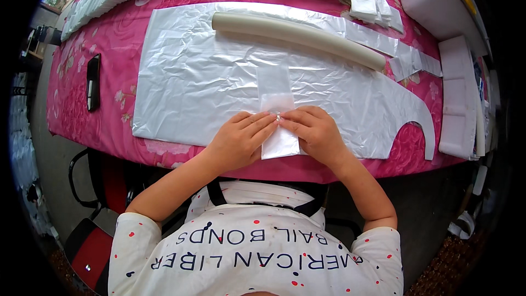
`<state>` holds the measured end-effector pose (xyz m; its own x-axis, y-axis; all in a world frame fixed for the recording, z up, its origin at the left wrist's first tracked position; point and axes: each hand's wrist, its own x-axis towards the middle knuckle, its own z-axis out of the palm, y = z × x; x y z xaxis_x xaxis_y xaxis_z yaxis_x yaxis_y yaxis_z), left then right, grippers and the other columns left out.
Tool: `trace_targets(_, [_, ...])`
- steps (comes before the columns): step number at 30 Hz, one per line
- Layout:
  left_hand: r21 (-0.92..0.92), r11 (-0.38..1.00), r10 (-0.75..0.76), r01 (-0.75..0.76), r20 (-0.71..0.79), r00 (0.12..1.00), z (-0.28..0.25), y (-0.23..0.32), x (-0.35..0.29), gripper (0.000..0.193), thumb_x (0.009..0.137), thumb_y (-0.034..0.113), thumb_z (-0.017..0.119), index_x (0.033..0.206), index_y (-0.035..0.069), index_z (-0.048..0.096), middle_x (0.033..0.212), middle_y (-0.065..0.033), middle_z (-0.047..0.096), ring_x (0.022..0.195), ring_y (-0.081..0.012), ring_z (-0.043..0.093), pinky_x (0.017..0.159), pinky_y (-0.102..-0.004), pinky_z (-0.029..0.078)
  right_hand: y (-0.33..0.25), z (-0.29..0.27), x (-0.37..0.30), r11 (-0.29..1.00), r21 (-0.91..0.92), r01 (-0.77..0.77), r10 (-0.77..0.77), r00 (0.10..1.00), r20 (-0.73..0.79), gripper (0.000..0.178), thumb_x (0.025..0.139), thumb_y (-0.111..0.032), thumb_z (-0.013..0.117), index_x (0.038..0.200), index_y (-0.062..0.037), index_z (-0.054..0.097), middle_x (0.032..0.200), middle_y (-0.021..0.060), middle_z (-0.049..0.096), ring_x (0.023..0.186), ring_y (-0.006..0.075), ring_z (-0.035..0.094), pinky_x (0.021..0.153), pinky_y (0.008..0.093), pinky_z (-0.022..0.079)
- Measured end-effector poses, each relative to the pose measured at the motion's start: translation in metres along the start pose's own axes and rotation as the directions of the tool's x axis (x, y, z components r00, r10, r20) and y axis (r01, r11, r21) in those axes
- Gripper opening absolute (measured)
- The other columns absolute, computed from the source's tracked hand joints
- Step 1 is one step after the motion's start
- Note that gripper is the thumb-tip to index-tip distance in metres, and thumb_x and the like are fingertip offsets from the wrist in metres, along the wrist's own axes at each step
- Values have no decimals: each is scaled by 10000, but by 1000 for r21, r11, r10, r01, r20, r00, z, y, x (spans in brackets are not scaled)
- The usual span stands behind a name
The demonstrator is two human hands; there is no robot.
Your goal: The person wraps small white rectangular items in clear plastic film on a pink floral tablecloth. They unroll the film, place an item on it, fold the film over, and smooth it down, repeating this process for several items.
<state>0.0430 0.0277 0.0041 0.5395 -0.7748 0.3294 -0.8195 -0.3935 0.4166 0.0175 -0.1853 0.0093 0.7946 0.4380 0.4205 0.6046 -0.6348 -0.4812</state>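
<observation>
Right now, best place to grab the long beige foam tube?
Probably mid-length on the foam tube, from above, fingers across its width. It lies flat and slantwise on the clear plastic sheet, sides free, beyond both hands, which pinch the small clear bag.

small clear plastic packet [278, 112] mid-table on silvery sheet, stacked white packets [375, 5] at far edge, dark phone screen [93, 82] left

A long pale tube [298, 38] lies well beyond the hands. A dark phone [93, 82] rests far to their left, white foam blocks [457, 98] far right.
</observation>
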Motion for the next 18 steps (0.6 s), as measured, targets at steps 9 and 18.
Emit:
trace_targets(9, [-235, 908, -359, 346, -14, 933, -1, 0, 9, 418, 763, 19, 597, 1172, -6, 517, 909, -123, 649, 758, -252, 634, 687, -322, 474, 11, -10, 16, 856, 225, -466, 447, 884, 135, 109, 765, -104, 629, 857, -71, 677, 702, 68, 625, 642, 202, 588, 587, 301, 460])
trace_targets(18, [-460, 603, -707, 652, 71, 704, -5, -15, 39, 724, 809, 126, 615, 1321, -158, 188, 714, -137, 656, 600, -243, 631, 595, -290, 480, 28, -14, 57, 470, 194, -861, 711, 499, 495, 285, 810, -250, 578, 763, 16, 671, 567, 83, 611, 486, 156, 576, 511, 300, 457])
